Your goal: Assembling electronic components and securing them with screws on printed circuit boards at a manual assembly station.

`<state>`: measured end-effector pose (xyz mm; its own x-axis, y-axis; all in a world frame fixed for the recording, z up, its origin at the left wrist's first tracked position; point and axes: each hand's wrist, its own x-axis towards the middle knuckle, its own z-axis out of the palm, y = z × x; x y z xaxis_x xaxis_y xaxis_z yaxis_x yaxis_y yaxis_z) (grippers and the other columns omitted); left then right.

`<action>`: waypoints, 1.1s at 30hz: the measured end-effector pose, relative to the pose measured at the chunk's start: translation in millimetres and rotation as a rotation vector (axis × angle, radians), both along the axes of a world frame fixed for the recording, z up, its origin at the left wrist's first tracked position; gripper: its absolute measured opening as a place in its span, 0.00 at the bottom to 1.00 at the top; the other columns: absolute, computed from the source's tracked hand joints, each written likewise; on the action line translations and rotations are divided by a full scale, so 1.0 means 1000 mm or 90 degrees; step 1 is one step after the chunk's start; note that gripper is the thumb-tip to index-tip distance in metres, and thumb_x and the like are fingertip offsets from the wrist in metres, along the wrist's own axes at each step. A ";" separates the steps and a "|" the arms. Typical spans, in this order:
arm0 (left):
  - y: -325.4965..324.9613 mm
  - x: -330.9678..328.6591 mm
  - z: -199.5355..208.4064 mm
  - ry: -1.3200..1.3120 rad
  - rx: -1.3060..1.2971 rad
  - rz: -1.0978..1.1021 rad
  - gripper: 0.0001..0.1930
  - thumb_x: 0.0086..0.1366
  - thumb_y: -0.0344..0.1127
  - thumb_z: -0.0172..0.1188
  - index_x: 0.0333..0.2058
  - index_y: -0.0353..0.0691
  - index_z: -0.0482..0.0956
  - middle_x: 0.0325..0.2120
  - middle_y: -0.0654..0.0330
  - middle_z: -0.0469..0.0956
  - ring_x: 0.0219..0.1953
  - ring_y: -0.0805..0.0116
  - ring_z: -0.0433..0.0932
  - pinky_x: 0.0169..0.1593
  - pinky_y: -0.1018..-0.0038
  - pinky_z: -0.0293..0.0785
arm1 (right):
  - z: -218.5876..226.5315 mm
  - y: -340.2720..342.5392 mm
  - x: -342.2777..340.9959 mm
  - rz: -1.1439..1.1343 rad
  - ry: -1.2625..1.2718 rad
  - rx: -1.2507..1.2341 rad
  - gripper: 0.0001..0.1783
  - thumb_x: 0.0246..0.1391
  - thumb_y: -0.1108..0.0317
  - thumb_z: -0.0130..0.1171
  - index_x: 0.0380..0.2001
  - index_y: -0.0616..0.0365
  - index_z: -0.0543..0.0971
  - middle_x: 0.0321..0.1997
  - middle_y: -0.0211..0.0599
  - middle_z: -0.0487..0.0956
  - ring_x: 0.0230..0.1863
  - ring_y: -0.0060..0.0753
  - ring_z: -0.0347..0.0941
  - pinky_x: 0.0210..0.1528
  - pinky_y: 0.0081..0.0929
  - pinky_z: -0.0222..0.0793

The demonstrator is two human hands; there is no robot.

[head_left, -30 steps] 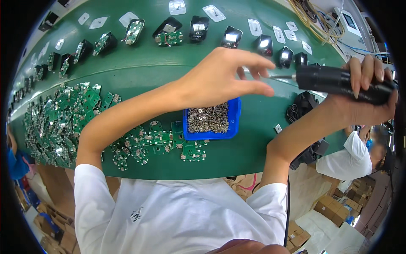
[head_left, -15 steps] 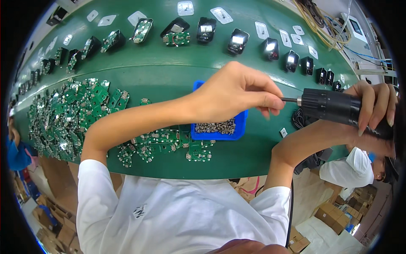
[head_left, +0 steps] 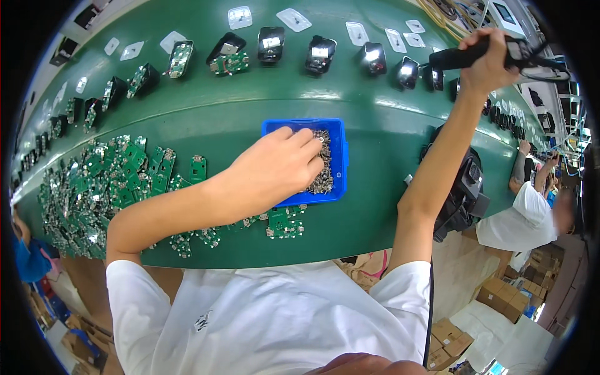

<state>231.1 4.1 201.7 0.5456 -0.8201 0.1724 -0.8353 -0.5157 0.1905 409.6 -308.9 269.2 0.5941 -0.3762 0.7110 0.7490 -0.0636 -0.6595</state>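
Observation:
My left hand [head_left: 278, 164] reaches into a blue plastic tray [head_left: 343, 162] of small metal screws [head_left: 322, 172]. Its fingers are bent and drawn together over the screws; the fingertips are hidden, so I cannot tell what they hold. At the far right my right hand [head_left: 492, 67] is wrapped round a black electric screwdriver [head_left: 455, 58], held level. The screwdriver's tip points left, above the row of black housings, close to one black housing [head_left: 407, 72].
A heap of green circuit boards [head_left: 94, 194] covers the table's left side. Black housings, some with boards, line the back beside clear plastic covers [head_left: 294, 19]. Black cables and a bag-like bundle [head_left: 462, 194] lie at right. A co-worker in white [head_left: 522, 215] is farther right.
My left hand has left the screwdriver's tip and come down left into the screw tray. My right hand has carried the screwdriver away from me, toward the row of housings.

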 end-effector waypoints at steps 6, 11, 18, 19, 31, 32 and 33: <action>-0.001 -0.001 -0.013 -0.068 -0.002 -0.039 0.04 0.60 0.32 0.61 0.33 0.42 0.76 0.35 0.58 0.74 0.38 0.62 0.72 0.44 0.69 0.69 | -0.022 -0.003 0.017 -0.018 0.054 0.087 0.05 0.55 0.77 0.62 0.33 0.65 0.76 0.20 0.40 0.78 0.15 0.30 0.71 0.16 0.27 0.71; -0.003 -0.001 -0.019 -0.054 -0.027 -0.004 0.02 0.60 0.31 0.60 0.32 0.41 0.76 0.35 0.57 0.75 0.39 0.63 0.72 0.44 0.70 0.69 | -0.031 0.007 0.018 -0.036 0.061 0.105 0.04 0.56 0.77 0.61 0.33 0.64 0.76 0.21 0.40 0.78 0.16 0.30 0.70 0.16 0.27 0.70; -0.002 0.000 -0.015 0.005 -0.009 0.002 0.06 0.61 0.32 0.59 0.36 0.41 0.74 0.37 0.58 0.72 0.41 0.61 0.72 0.48 0.68 0.71 | -0.049 -0.007 0.017 0.055 0.092 0.049 0.02 0.57 0.76 0.59 0.33 0.62 0.76 0.22 0.40 0.77 0.16 0.31 0.69 0.17 0.28 0.69; -0.001 0.000 -0.015 0.007 0.000 0.004 0.06 0.61 0.32 0.59 0.36 0.41 0.74 0.37 0.58 0.72 0.41 0.61 0.72 0.48 0.68 0.71 | -0.053 -0.009 0.016 0.061 0.083 0.041 0.02 0.57 0.76 0.59 0.33 0.62 0.76 0.22 0.41 0.77 0.16 0.32 0.69 0.17 0.27 0.69; -0.008 0.009 -0.032 -0.026 -0.099 -0.050 0.03 0.60 0.31 0.60 0.32 0.40 0.77 0.35 0.56 0.77 0.38 0.59 0.76 0.43 0.67 0.74 | -0.063 -0.070 0.061 0.153 0.187 0.095 0.12 0.62 0.61 0.60 0.31 0.60 0.77 0.26 0.41 0.79 0.23 0.35 0.74 0.24 0.29 0.70; -0.007 0.010 -0.036 -0.013 -0.103 -0.056 0.03 0.60 0.31 0.60 0.32 0.40 0.78 0.35 0.57 0.77 0.38 0.59 0.76 0.43 0.67 0.74 | -0.062 -0.072 0.074 0.222 0.225 0.133 0.11 0.62 0.61 0.60 0.33 0.59 0.77 0.26 0.41 0.79 0.24 0.36 0.73 0.26 0.29 0.70; -0.006 0.009 -0.037 -0.016 -0.104 -0.046 0.03 0.60 0.31 0.60 0.32 0.40 0.78 0.35 0.57 0.77 0.38 0.59 0.76 0.43 0.67 0.74 | -0.051 -0.060 0.072 0.201 0.241 0.088 0.13 0.64 0.58 0.59 0.34 0.58 0.78 0.29 0.41 0.80 0.27 0.37 0.75 0.28 0.29 0.70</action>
<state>240.3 -1.6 164.4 0.4798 -0.8174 0.3189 -0.8748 -0.4180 0.2449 481.9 -368.4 218.0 0.8998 -0.2130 0.3808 0.4254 0.2341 -0.8742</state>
